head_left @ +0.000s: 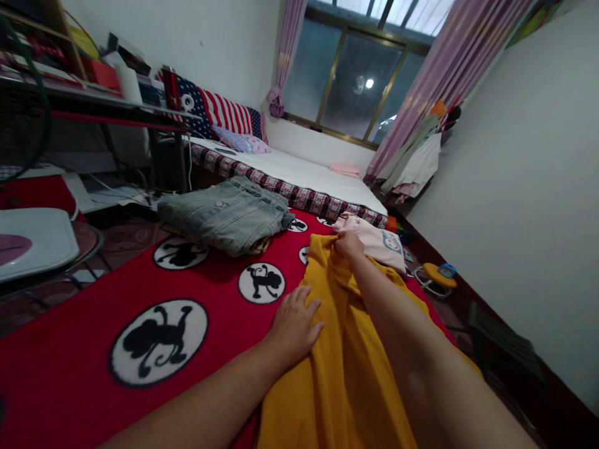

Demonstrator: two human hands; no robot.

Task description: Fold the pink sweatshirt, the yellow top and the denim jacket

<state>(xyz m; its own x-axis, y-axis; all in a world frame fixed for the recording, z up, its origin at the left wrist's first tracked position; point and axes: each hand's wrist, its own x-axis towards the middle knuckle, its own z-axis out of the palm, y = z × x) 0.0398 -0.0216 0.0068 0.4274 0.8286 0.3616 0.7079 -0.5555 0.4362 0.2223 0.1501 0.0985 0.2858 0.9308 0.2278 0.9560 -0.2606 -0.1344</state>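
Note:
A mustard-yellow garment [327,374] lies spread lengthwise over the red blanket [224,324], its kind not clear from here. My left hand [294,321] rests on its left edge with the fingers spread. Farther up, my right hand [349,244] grips the garment's far end, fingers closed on the cloth, which bunches into folds there. Just beyond that hand is a folded pale pink top [374,240] with a blue-framed face print. A folded stack of denim [229,215] sits on the blanket at the far left.
Behind is a low bed [299,168] with a white sheet, a pillow [243,140] and a folded pink cloth [345,169]. A cluttered desk [116,106] and a white chair [37,240] stand left. Clothes [418,165] hang by the curtain; a yellow-seated stool [438,275] is right.

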